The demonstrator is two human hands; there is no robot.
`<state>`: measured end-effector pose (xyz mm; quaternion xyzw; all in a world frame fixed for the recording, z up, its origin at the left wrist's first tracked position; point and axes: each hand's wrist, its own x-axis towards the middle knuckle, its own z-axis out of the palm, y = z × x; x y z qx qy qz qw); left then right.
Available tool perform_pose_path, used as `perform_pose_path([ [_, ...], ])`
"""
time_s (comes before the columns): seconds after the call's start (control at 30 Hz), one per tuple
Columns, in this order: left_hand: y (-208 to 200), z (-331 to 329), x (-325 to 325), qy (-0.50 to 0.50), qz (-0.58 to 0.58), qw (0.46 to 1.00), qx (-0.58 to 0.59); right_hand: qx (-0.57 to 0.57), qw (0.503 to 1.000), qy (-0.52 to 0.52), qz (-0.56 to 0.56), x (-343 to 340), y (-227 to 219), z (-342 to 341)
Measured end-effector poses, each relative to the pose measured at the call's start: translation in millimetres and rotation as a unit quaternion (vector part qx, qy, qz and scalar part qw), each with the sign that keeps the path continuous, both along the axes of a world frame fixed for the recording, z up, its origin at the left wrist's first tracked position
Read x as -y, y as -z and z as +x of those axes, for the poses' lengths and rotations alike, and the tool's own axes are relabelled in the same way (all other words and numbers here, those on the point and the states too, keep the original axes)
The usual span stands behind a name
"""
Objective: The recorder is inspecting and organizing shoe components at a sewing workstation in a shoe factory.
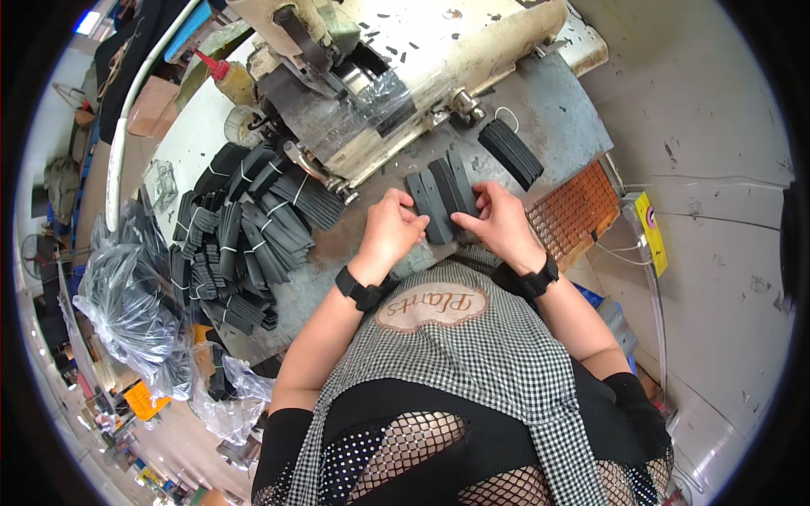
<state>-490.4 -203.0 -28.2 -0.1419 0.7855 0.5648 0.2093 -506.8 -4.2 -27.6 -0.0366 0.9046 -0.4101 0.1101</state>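
Several flat black strips [436, 201] lie side by side on the metal work surface, between my two hands. My left hand [392, 229] is closed, its thumb and fingertips drawn together at the left edge of the strips. From the other side, my right hand [504, 226] grips the rightmost strips, with its thumb over their near part and its fingers along the far side. A bundle of black strips [510, 153] rests just beyond my right hand, with a loop of white string at its far end. Many more tied bundles [245, 228] are heaped left of my left hand.
A cream-coloured machine [405, 110] stands just beyond the strips. Behind the heap are a bottle with a red nozzle [221, 69] and a small cup [243, 125]. Clear plastic bags [126, 295] hang at the left. A brown ridged panel [578, 211] sits low at the right.
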Motion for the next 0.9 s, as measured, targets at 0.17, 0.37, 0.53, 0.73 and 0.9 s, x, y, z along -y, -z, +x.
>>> perform_pose_path([
  [0.17,-2.9,-2.2,-0.7,0.012,-0.002,1.000,0.006,0.020,0.999,0.013,0.028,8.9,-4.3,5.6],
  [0.37,-4.1,-3.1,-0.5,0.023,0.000,1.000,0.001,-0.030,0.999,0.024,-0.007,12.6,2.9,7.1],
  [0.53,-2.1,-4.4,-0.3,0.028,0.004,1.000,-0.003,0.019,0.999,0.015,-0.020,17.6,1.3,6.4],
  [0.73,1.0,-4.8,1.8,0.030,0.012,0.999,0.000,0.009,1.000,0.020,0.010,17.0,5.0,6.2],
  [0.9,-10.6,-4.9,4.1,0.055,-0.026,0.998,-0.007,0.073,0.995,0.029,-0.055,5.1,8.9,4.0],
])
